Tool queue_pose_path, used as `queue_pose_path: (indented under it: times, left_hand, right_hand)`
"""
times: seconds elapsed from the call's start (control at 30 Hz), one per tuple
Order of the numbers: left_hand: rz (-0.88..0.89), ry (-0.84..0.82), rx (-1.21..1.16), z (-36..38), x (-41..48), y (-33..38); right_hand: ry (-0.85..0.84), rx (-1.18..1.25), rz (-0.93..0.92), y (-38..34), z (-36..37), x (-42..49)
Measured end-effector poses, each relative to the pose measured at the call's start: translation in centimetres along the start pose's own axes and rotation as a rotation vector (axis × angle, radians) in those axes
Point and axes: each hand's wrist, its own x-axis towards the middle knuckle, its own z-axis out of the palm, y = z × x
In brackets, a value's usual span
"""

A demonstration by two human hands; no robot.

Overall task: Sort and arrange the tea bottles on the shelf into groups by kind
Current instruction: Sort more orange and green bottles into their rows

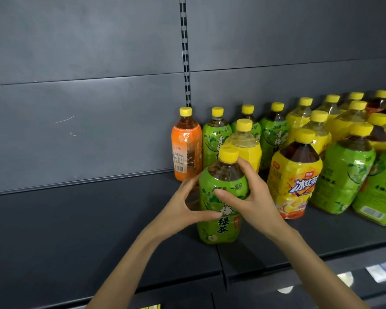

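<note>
- A green tea bottle (223, 228) with a green label and a yellow cap (228, 153) stands upright near the front of the dark grey shelf (98, 230), left of the other bottles. Whether its base rests on the board or is just off it cannot be told.
- The left hand (181, 208) grips this bottle from the left: the thumb lies across the front of the label and the fingers reach round behind it.
- The right hand (254, 197) grips it from the right: the thumb is pressed on the upper label and the fingers curl round the shoulder just under the cap.
- Directly behind the held bottle is a yellow-labelled bottle (246, 146) of pale liquid.
- At the back left, against the rear panel (87, 130), stands an orange-labelled bottle (186, 150) of brown tea, its barcode facing out.
- Just beside it, along the rear panel, stand more green-labelled bottles (215, 139), all with yellow caps.
- To the right of the hands is an iced black tea bottle (295, 177) with a yellow label and dark tea. Beside that is another green tea bottle (345, 175).
- Further right and behind, yellow and green bottles (319, 130) are mixed together, packed close, and run out of view.
- A slotted metal upright (185, 52) runs up the rear panel above the orange-labelled bottle.
- Below the shelf edge at the lower right lie pale packets (383, 270), too blurred to identify.
</note>
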Motion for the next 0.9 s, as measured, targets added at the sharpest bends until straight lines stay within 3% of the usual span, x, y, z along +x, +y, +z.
queue_pose_path:
  times: [0.07,0.13,0.27,0.33,0.43,0.63,0.9]
  left_hand:
    - [-0.02,-0.126,-0.038,-0.7,0.3,0.3]
    - [-0.005,-0.111,-0.024,-1.6,0.9,0.6]
    - [0.036,0.351,0.11,-3.9,3.9,0.2]
    - [0.007,0.455,0.316,-5.0,6.0,-0.8]
    - [-0.044,0.456,0.447,-5.9,8.9,-2.1]
    - [-0.117,0.448,0.282,-5.8,13.2,-3.3]
    - [-0.116,0.551,0.361,-5.4,12.3,-4.1]
  right_hand:
    - [0.035,-0.034,0.005,0.1,-0.7,-0.4]
    - [0.067,-0.073,0.014,0.2,-1.3,-0.8]
    - [0.131,-0.166,0.03,0.4,-2.2,-1.2]
    - [0.15,-0.175,0.033,0.4,-2.6,-1.3]
    - [0.166,-0.198,0.033,0.4,-2.7,-1.5]
    - [0.207,-0.258,0.037,0.4,-2.4,-1.8]
    - [0.287,-0.326,0.048,0.0,-2.6,-2.2]
